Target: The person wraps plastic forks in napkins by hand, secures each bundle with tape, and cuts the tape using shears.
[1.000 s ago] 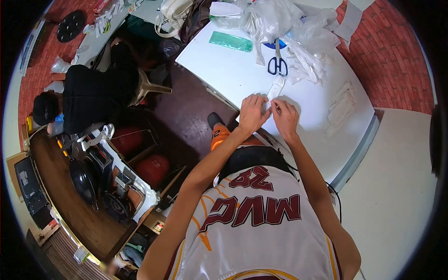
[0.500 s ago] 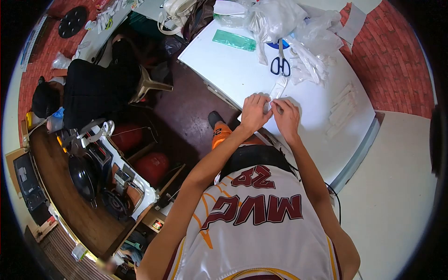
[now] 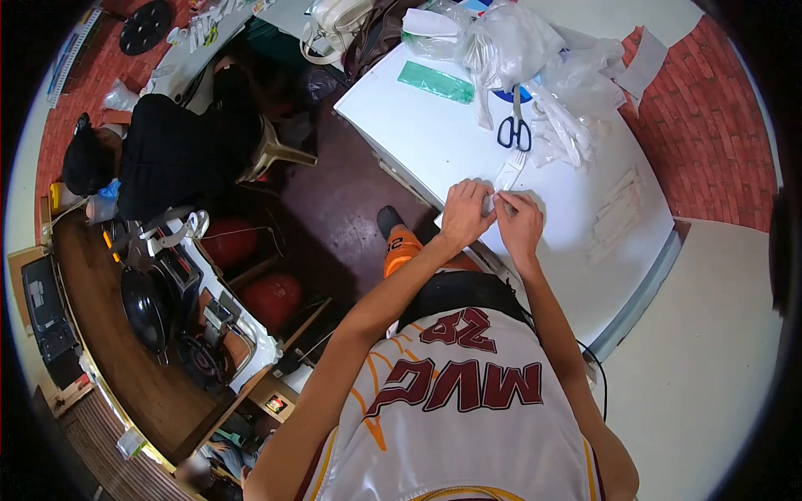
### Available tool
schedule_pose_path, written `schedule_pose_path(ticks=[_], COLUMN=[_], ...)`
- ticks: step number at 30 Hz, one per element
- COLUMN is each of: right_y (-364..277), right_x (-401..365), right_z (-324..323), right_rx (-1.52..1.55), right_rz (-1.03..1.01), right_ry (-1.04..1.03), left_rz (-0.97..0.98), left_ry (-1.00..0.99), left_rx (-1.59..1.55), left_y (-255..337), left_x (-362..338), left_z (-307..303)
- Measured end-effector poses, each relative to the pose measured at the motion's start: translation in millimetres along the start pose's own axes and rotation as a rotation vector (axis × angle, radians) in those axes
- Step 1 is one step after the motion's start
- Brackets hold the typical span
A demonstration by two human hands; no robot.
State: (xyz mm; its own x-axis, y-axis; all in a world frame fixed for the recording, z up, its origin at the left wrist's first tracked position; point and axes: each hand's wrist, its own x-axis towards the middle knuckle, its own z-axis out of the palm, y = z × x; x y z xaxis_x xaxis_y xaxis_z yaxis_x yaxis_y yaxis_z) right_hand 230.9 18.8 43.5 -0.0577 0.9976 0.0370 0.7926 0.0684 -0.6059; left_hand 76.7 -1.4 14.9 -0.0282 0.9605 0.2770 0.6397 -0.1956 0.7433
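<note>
A white plastic fork [image 3: 510,169] lies at the front part of the white table, its tines pointing away from me. My left hand [image 3: 467,214] closes on its near end from the left, fingers bent together. From the right, my right hand [image 3: 520,224] pinches at the same end, its fingertips almost touching the left ones. Something thin and whitish shows between the fingertips, too small to make out. Just beyond the tines rest scissors [image 3: 514,134] with dark handles. Several slim pieces in clear wrapping [image 3: 616,213] are lined up to the right of my hands.
Clear plastic bags [image 3: 511,42] and a bundle of white plastic cutlery [image 3: 564,129] occupy the table's far side, near a green packet [image 3: 435,82]. A person in black [image 3: 180,159] sits to the left. A black pan [image 3: 144,309] stands on the left-hand counter.
The view has shifted slightly, so the table and its things appear a little lower and further right. Both hands remain together at the fork's near end, with fingers slightly moved.
</note>
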Motion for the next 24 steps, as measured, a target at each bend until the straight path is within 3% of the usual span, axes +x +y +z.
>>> schedule_pose_path(ticks=[6, 9, 14, 16, 24], right_y=[-8.0, 5.7, 17.9, 20.0, 18.6], right_x=[-8.1, -12.1, 7.2, 17.4, 20.1], right_z=[-5.4, 1.3, -5.2, -6.1, -7.3], right_rx=[-0.084, -0.031, 0.153, 0.246, 0.258], right_rz=[-0.028, -0.085, -0.017, 0.033, -0.022], right_ry=[0.011, 0.029, -0.048, -0.083, -0.09], left_rz=[0.041, 0.051, -0.023, 0.028, 0.045], left_ry=[0.034, 0.063, -0.014, 0.057, 0.061], left_rx=[0.005, -0.012, -0.029, -0.031, -0.024], left_y=[-5.9, -4.2, -3.5, -3.8, -3.6], left_x=[-0.1, -0.7, -1.0, 0.4, 1.8], left_z=[1.9, 0.8, 2.5, 2.5, 1.1])
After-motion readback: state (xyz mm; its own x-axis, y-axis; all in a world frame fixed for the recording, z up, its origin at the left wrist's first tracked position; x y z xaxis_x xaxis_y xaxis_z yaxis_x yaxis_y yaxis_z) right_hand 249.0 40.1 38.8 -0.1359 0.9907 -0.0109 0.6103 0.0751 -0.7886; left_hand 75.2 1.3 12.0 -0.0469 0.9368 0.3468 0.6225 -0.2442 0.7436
